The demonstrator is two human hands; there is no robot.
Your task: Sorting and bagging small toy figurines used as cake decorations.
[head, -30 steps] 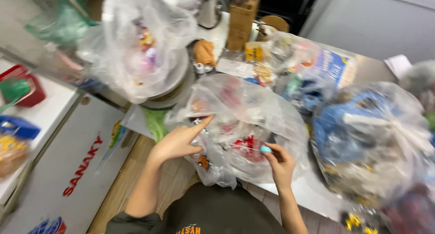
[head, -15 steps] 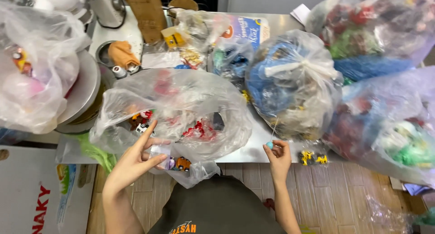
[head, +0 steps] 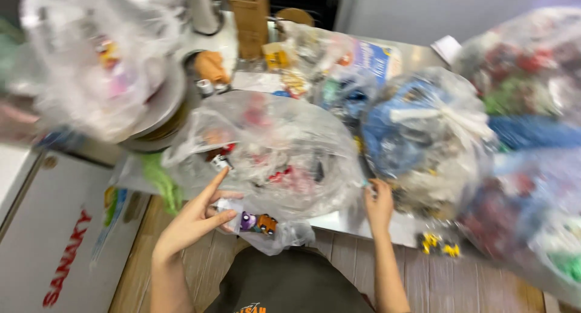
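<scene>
The clear bag (head: 272,149) shows red and black bits, with a purple-and-orange toy (head: 257,222) at its six o'clock. At three o'clock, another bag (head: 423,131) holds blue; yellow pieces (head: 439,245) lie at five.
</scene>
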